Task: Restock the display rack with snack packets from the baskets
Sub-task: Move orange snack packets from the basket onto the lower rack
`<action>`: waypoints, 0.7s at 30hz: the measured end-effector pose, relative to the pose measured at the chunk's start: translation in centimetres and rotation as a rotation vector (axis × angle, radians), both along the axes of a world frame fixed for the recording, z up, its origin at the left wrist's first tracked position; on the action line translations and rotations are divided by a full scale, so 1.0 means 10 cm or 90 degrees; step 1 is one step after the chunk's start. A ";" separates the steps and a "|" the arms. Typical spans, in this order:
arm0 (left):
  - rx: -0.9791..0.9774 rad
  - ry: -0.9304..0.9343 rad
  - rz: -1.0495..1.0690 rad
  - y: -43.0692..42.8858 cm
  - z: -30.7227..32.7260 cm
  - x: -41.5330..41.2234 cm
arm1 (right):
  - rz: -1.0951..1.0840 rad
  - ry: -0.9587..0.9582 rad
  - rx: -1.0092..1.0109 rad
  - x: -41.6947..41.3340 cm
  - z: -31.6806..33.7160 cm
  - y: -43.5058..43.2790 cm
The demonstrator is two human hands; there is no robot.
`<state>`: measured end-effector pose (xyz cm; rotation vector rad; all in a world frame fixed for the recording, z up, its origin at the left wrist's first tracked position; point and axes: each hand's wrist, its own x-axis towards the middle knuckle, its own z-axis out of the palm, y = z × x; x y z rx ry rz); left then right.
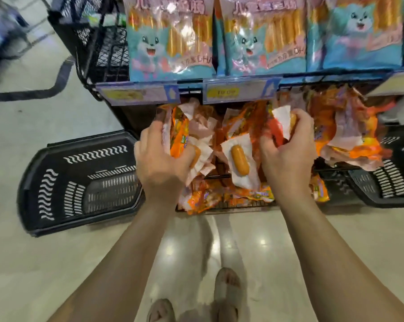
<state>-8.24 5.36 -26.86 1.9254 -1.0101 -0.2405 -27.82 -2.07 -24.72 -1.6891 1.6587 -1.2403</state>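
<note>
Both hands are in the pile of snack packets (240,159) on the low wire shelf (243,204) of the rack (150,94). My left hand (164,159) grips orange packets (180,138), and my right hand (289,147) grips a white and red packet (281,120). The pile is messy and hangs over the edge, so I think a push could make packets slide onto the floor (277,240).

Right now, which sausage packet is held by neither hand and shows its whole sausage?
The white packet lying between the left hand and right hand, sausage fully visible. Each hand grips other packets, whose sausages are partly hidden.
</note>
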 end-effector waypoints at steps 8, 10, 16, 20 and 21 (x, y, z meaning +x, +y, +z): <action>0.155 0.031 0.024 -0.53 -0.21 -0.06 | -0.037 0.038 0.069 0.23 -0.26 -0.57; 0.102 -0.039 -0.026 -0.59 -0.32 -0.06 | -0.022 0.113 0.091 0.23 -0.47 -0.68; -0.027 -0.198 -0.055 -0.80 -0.36 0.05 | 0.026 0.255 0.121 0.24 -0.61 -0.72; 0.159 -0.243 -0.077 -0.93 -0.29 0.12 | 0.042 0.302 0.070 0.23 -0.46 -0.66; 0.190 -0.262 -0.097 -0.96 -0.29 0.12 | 0.059 0.352 0.135 0.23 -0.39 -0.64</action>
